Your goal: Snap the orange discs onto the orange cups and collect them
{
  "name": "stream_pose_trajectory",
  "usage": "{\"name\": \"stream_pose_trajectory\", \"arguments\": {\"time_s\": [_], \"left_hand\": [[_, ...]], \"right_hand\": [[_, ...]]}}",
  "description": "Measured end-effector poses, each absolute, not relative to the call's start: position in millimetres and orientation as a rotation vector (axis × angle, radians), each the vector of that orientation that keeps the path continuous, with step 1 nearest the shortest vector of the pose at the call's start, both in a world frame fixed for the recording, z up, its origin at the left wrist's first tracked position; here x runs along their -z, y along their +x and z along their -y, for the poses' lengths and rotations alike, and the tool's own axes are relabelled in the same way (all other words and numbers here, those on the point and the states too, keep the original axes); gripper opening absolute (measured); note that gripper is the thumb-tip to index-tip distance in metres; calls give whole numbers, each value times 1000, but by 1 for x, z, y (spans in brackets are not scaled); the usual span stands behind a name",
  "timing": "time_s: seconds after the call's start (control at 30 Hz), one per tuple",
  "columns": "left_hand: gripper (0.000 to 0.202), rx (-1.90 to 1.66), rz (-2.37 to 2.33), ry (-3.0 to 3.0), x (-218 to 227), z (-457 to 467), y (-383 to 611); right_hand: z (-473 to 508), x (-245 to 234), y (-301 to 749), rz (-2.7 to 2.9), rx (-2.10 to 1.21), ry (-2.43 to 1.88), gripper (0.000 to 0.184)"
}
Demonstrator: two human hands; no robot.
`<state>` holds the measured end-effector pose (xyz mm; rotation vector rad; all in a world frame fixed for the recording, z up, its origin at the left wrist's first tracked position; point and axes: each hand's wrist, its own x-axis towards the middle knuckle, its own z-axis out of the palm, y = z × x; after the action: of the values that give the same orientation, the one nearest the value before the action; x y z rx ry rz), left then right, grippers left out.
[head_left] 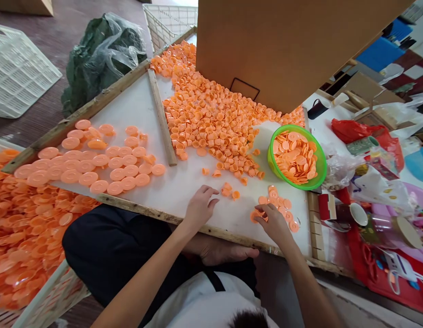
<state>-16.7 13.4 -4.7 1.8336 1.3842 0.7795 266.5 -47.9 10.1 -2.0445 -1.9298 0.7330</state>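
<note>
My left hand (200,206) hovers over the white tabletop (184,180), its thumb and fingers apart with nothing between them. Just right of its fingertips lie a few loose small orange plastic cups (227,189). My right hand (273,221) is closed with thumb and fingertips on a small orange disc (255,215) at the left side of a spread group of such discs (282,204). A large heap of small orange cups (211,114) covers the far part of the table. Beyond my right hand stands a green bowl (272,160) full of small orange discs (295,157).
Larger orange discs (73,164) are laid out at the left, beyond a wooden strip (162,118). A cardboard box (283,50) rises behind the heap. At lower left sits a crate of orange parts (30,237). Mugs, bags and scissors (369,263) crowd the right side.
</note>
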Motion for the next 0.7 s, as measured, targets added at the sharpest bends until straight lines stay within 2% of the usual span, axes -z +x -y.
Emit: {"name": "stream_pose_trajectory", "arguments": {"time_s": [0.13, 0.37, 0.5, 0.7], "left_hand": [[22, -711, -1364, 1987, 3, -23, 14], [14, -599, -1430, 2046, 9, -30, 21], [13, -623, -1366, 1874, 4, -22, 9], [16, -498, -1190, 1581, -2, 2, 0]], "right_hand": [[55, 3, 256, 1943, -701, -2058, 27], [57, 5, 256, 1860, -715, -2066, 16], [55, 0, 255, 1765, -831, -2049, 10], [61, -4, 244, 1449, -1148, -1913, 18]]}}
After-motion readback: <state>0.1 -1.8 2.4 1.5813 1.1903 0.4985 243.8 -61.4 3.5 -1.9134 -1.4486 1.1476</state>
